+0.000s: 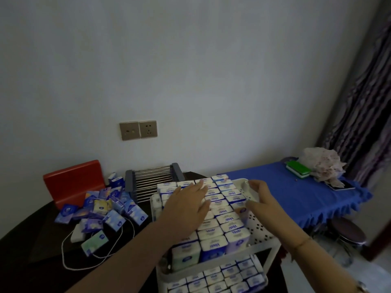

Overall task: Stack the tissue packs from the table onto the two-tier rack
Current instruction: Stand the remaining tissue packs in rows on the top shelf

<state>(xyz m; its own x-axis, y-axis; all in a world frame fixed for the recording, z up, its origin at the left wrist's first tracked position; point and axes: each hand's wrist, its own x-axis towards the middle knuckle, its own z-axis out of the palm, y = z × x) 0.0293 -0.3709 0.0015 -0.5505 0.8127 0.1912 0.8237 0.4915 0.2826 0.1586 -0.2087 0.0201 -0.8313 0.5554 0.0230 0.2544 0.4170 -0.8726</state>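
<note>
Here your left hand (188, 205) lies flat, fingers straight and slightly spread, on the rows of tissue packs (220, 216) filling the top tier of the white rack (262, 235), likely to keep the upright packs from toppling. Your right hand (259, 195), at the tier's right edge, has its fingers curled down beside the last row; whether they pinch a pack you cannot tell. More loose packs (101, 210) wait in a heap on the dark table (31, 250) near its far edge, left of the rack.
</note>
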